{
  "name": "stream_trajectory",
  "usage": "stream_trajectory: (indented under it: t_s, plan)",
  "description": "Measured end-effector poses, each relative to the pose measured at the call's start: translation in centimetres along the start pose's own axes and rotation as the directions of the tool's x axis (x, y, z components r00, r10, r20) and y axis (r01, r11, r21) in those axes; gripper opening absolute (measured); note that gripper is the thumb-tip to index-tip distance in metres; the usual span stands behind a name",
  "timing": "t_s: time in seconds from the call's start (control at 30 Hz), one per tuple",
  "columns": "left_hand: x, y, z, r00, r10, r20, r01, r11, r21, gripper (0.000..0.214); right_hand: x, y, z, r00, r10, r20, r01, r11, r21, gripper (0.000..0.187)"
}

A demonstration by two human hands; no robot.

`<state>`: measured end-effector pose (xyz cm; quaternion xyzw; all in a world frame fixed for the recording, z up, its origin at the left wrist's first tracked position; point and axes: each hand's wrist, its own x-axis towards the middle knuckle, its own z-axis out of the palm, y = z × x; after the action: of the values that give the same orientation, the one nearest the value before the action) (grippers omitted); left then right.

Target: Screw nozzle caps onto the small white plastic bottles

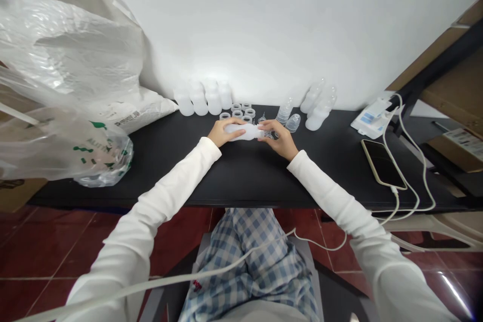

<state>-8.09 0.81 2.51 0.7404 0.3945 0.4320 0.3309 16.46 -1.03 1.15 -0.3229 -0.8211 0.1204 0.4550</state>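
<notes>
Over the black table a white translucent baby bottle (247,132) lies sideways between my hands. My left hand (223,132) is wrapped round its base end, thumb along the near side. The fingers of my right hand (279,139) close round the neck end, where a clear piece shows partly between them; its exact shape is hidden. Just behind my hands lie several ring collars (236,114) and a small clear nipple (261,117). Beyond my right hand are a stack of clear caps (285,110) and a single clear domed cap (293,122).
Several bottles without tops (198,98) stand along the wall at left, and capped bottles (320,108) at right. Plastic bags (101,146) crowd the left side. A phone (383,163), white cables (425,176) and a white box (372,118) are at right.
</notes>
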Motion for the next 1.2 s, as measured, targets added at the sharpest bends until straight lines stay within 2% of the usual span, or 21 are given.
stream_trajectory:
  t_s: [0.07,0.13,0.2,0.37,0.5,0.57,0.63,0.7,0.77,0.83,0.9,0.97,1.03,1.13,1.2]
  plan:
    - [0.2,-0.1,0.3,0.984,-0.151,0.093,0.164,0.974,-0.158,0.060,-0.1,0.1,0.0,0.998,-0.062,0.011,0.063,0.997,-0.053,0.019]
    - [0.3,-0.1,0.5,0.934,-0.285,0.214,0.336,0.903,-0.266,0.062,-0.1,0.1,-0.2,0.993,-0.112,0.032,0.115,0.988,-0.101,0.019]
    - [0.4,-0.1,0.5,0.883,-0.371,0.287,0.453,0.836,-0.311,0.064,-0.1,0.2,-0.4,0.985,-0.157,0.068,0.165,0.977,-0.132,0.022]
    - [0.7,0.0,0.3,0.804,-0.511,0.303,0.591,0.738,-0.324,0.065,0.0,0.4,-0.8,0.975,-0.169,0.145,0.199,0.954,-0.224,0.027]
    - [1.1,-0.4,0.0,0.711,-0.553,0.435,0.695,0.648,-0.312,0.066,0.1,0.3,-1.0,0.962,-0.208,0.178,0.247,0.939,-0.239,0.026]
    - [1.2,-0.6,-0.1,0.686,-0.549,0.477,0.715,0.632,-0.300,0.066,0.2,0.2,-1.1,0.959,-0.215,0.185,0.254,0.941,-0.224,0.027]
    - [1.2,-0.7,-0.1,0.706,-0.529,0.471,0.692,0.656,-0.301,0.066,0.2,0.1,-1.1,0.963,-0.200,0.179,0.236,0.949,-0.210,0.026]
    - [0.9,-0.6,0.2,0.771,-0.477,0.421,0.616,0.726,-0.306,0.066,0.1,0.2,-1.0,0.971,-0.172,0.164,0.201,0.961,-0.188,0.032]
    - [0.6,-0.4,0.6,0.853,-0.395,0.341,0.494,0.822,-0.285,0.064,0.0,0.5,-0.9,0.985,-0.116,0.129,0.138,0.974,-0.179,0.042]
    - [0.3,-0.2,1.0,0.929,-0.287,0.235,0.337,0.918,-0.209,0.061,0.0,0.9,-0.7,0.997,-0.030,0.072,0.046,0.974,-0.223,0.043]
    - [0.0,0.0,1.4,0.981,-0.144,0.131,0.156,0.984,-0.082,0.058,0.0,1.3,-0.7,0.999,0.040,0.017,-0.033,0.950,-0.310,0.041]
    - [-0.2,0.2,1.5,0.997,0.001,0.077,-0.004,0.999,0.041,0.057,0.2,1.5,-0.8,0.998,0.058,-0.009,-0.057,0.920,-0.388,0.047]
    - [-0.4,0.3,1.5,0.995,0.079,0.054,-0.084,0.990,0.113,0.057,0.3,1.2,-1.2,0.999,0.031,-0.005,-0.030,0.902,-0.430,0.052]
    - [-0.3,0.3,1.3,0.996,0.089,0.017,-0.091,0.988,0.123,0.055,0.4,0.6,-1.7,0.999,-0.038,0.036,0.050,0.901,-0.431,0.042]
    - [-0.2,0.0,1.1,0.998,0.064,0.000,-0.063,0.995,0.083,0.054,0.5,0.2,-1.9,0.993,-0.078,0.092,0.109,0.909,-0.403,0.050]
